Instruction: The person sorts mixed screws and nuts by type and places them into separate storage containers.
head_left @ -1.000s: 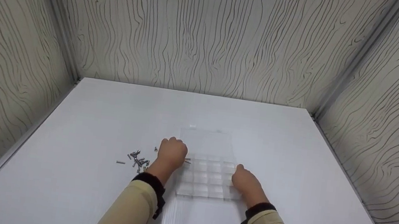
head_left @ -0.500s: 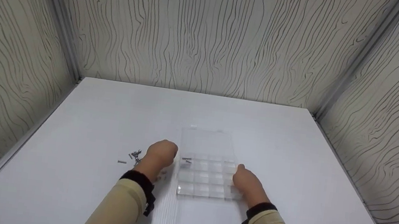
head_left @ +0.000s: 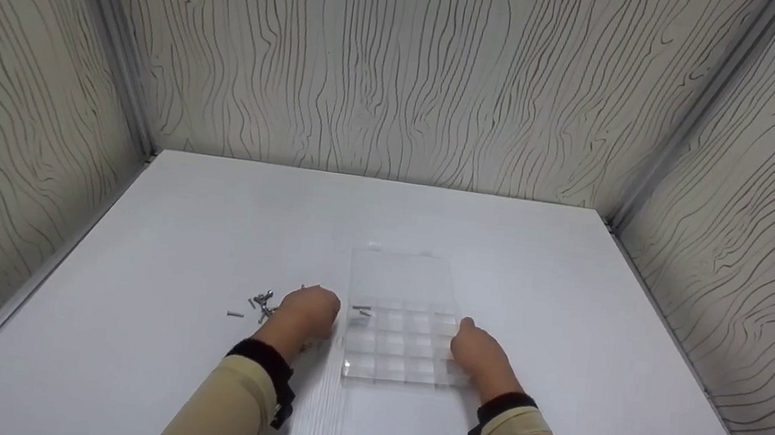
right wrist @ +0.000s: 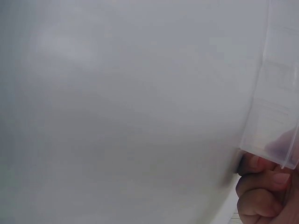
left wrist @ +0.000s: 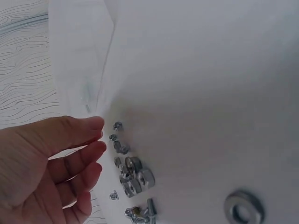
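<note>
My left hand (head_left: 305,312) is over the table, just left of a clear plastic compartment box (head_left: 407,358). In the left wrist view its thumb (left wrist: 77,128) and loosely bent fingers come near a cluster of metal nuts (left wrist: 133,182); nothing shows between them. Two small screws (head_left: 361,308) lie in the box's far left compartment. My right hand (head_left: 485,359) grips the box's right side; the right wrist view has curled fingers (right wrist: 259,200) at its corner, the thumb partly behind clear plastic. The clear lid (head_left: 401,275) lies folded back on the far side.
Loose screws and bolts (head_left: 264,300) lie left of my left hand, partly hidden by it, with a single screw (head_left: 236,314) farther out. A large metal ring (left wrist: 244,208) is close to the left wrist camera. Wood-patterned walls (head_left: 377,61) surround the white table (head_left: 537,265).
My left hand has moved left and nearer, from the box's far left corner to the table beside it. The two screws in the compartment are now uncovered. My right hand keeps its place.
</note>
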A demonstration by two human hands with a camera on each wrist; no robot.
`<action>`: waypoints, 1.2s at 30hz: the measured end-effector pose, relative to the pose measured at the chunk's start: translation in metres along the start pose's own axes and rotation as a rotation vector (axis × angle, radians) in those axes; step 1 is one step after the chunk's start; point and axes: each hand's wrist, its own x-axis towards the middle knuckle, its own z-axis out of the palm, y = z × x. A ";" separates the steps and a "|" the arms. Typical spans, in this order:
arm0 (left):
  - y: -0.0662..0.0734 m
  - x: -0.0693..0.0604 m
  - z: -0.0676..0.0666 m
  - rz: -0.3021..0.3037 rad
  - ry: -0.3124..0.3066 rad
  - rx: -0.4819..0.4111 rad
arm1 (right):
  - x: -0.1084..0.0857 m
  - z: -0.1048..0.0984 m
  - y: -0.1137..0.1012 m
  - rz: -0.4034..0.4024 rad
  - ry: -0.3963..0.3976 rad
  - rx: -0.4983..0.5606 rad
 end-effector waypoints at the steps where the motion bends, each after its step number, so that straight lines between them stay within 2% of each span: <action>1: 0.000 0.000 0.001 0.000 -0.002 -0.008 | 0.000 0.000 0.000 0.002 -0.001 -0.002; 5: -0.002 0.000 0.004 0.017 0.012 -0.007 | 0.001 0.001 -0.001 0.028 -0.018 0.012; 15: -0.001 -0.002 0.006 0.085 0.043 0.099 | 0.005 0.003 0.000 0.066 -0.065 0.030; 18: 0.000 -0.001 0.006 0.104 0.055 0.096 | 0.005 0.003 0.000 0.080 -0.067 0.046; 24: 0.002 0.007 0.000 0.111 0.136 0.079 | 0.004 0.004 0.000 0.087 -0.060 0.072; 30: 0.017 0.014 -0.011 0.105 0.231 0.021 | 0.004 0.005 0.002 0.086 -0.038 0.078; 34: 0.030 0.018 -0.010 0.118 0.303 -0.048 | 0.004 0.005 0.002 0.092 -0.037 0.085; 36: 0.037 0.020 -0.009 0.122 0.313 -0.071 | 0.004 0.005 0.002 0.091 -0.033 0.089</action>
